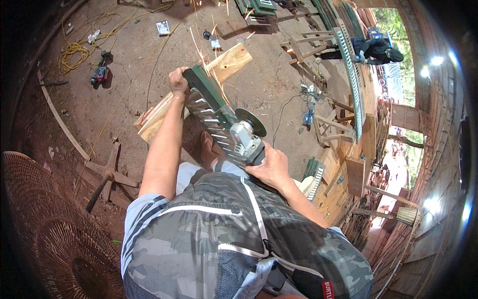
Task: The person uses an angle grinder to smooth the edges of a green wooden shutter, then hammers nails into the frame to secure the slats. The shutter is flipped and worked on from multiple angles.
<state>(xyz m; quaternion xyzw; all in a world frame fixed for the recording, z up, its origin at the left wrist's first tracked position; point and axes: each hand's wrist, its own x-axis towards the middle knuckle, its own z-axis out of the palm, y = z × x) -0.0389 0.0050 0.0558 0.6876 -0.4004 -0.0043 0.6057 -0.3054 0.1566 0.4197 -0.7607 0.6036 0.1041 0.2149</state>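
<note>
Dirt floor [124,60] takes up most of the view, open room upper left & centre, cluttered toward the right w/ timber stacks and sawhorses. A woven wicker piece [45,219] fills the lower left corner, curved rim near the person's left side. A long green slatted panel [354,84] leans along the right, running top to bottom, edge close to a sawhorse [303,47]; another person [376,50] in dark clothes bends over at its top end. Centre: a wood plank [229,62] lies diagonal on the ground, light end pointing upper right. On it rests a green notched workpiece [209,102], long & narrow, pale teeth along its left edge. L hand [178,82] is clenched over the far top end of the workpiece, pinning it. R hand [271,167] grips the rear body of an angle grinder [246,134], grey head, dark disc touching the workpiece's right edge; sparks [201,47] fly up and away. A bare foot [206,147] sits just beside the workpiece's near end. Yellow cable [74,50] coils upper left, next to a red-black power tool [99,74]. A small rectangular printed pack [163,27] lies flat near the top, pale w/ dark print, well apart from the hands; a smaller item [215,42] lies beside the plank's end.
</note>
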